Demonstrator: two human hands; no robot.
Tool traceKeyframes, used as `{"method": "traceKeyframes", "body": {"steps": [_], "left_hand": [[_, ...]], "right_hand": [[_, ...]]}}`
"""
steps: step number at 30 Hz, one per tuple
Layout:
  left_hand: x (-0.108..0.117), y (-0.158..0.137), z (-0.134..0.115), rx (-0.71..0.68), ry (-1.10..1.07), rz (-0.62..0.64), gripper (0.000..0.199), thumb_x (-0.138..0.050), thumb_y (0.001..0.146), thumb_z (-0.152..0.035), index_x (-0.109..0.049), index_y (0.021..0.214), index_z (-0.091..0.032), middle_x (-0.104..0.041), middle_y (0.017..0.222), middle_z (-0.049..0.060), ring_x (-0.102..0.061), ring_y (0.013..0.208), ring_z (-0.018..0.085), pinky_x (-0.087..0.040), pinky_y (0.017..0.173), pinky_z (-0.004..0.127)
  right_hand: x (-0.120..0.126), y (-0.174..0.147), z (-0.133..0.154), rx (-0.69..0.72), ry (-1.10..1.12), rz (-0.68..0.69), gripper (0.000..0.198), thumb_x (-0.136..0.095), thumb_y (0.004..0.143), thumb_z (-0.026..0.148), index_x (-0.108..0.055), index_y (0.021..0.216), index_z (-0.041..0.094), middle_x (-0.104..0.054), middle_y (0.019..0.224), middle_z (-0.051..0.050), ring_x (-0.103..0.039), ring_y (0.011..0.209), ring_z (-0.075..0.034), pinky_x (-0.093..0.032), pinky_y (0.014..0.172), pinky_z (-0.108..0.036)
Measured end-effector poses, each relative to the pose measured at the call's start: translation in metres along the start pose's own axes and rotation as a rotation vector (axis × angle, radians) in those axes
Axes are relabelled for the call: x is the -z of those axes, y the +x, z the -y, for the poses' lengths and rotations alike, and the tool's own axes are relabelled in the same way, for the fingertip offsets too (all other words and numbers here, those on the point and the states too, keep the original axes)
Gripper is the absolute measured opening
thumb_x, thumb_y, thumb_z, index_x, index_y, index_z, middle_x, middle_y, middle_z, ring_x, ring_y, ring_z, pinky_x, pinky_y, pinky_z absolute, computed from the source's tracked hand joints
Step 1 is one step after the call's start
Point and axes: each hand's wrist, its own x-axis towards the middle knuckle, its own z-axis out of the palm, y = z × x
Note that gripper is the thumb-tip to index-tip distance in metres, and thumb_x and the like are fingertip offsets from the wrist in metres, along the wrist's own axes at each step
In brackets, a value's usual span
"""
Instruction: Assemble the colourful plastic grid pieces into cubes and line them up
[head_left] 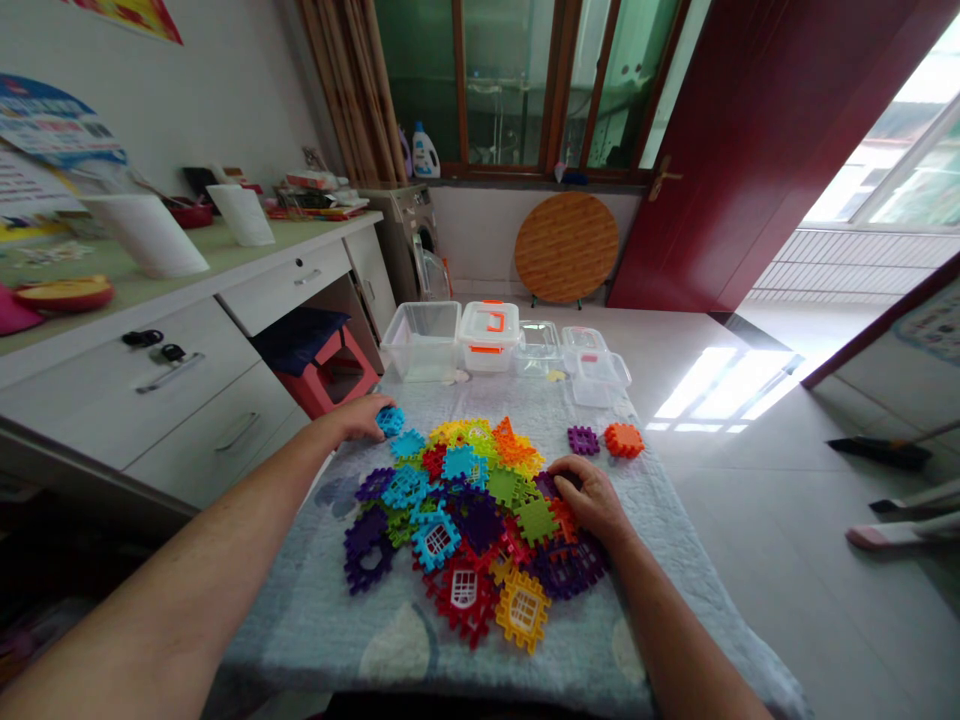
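Note:
A heap of bright notched plastic building tiles (506,488) lies on the cloth-covered table. My left hand (363,416) is closed around the edge of a light-blue tile (391,422) at the heap's far left. On the right side of the heap, my right hand (592,494) has thumb and fingers bent onto a purple tile (545,485); its fingertips are partly hidden. Beyond that hand, a separate purple tile (583,440) lies beside a stack of orange tiles (624,440). A yellow tile with a white lattice window (523,610) rests at the near edge of the heap.
Along the table's far edge stand an open clear bin (421,345), a lidded box with orange clasps (490,338) and smaller clear containers (538,348). A pink stool (330,370) and a drawer desk (180,370) are on the left.

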Motion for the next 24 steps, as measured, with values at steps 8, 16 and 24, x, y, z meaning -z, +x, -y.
{"method": "traceKeyframes", "body": {"steps": [8, 16, 24], "left_hand": [[-0.004, 0.002, 0.003, -0.026, 0.028, -0.017, 0.061, -0.06, 0.05, -0.029, -0.063, 0.11, -0.015, -0.065, 0.113, 0.008, -0.061, 0.108, 0.03, -0.048, 0.095, 0.035], [-0.003, -0.003, 0.001, 0.011, 0.022, -0.024, 0.089, -0.066, 0.052, -0.024, -0.045, 0.138, -0.01, -0.055, 0.134, 0.016, -0.054, 0.124, 0.03, -0.045, 0.102, 0.033], [-0.002, -0.045, -0.023, -0.148, 0.247, -0.288, 0.072, -0.067, 0.07, -0.02, -0.047, 0.139, -0.016, -0.05, 0.142, 0.015, -0.044, 0.134, 0.03, -0.031, 0.115, 0.042]], "right_hand": [[0.0, 0.0, 0.0, -0.005, 0.004, 0.001, 0.018, -0.051, 0.077, 0.02, -0.068, 0.082, 0.021, -0.07, 0.086, -0.004, -0.064, 0.084, -0.021, -0.049, 0.082, -0.034], [0.002, 0.001, 0.003, -0.017, 0.008, 0.007, 0.018, -0.051, 0.078, 0.022, -0.068, 0.082, 0.021, -0.07, 0.086, -0.005, -0.064, 0.084, -0.021, -0.049, 0.081, -0.035], [0.0, 0.0, -0.001, -0.027, 0.022, 0.002, 0.019, -0.051, 0.078, 0.023, -0.069, 0.084, 0.02, -0.07, 0.087, -0.005, -0.064, 0.085, -0.021, -0.048, 0.082, -0.035]]}}
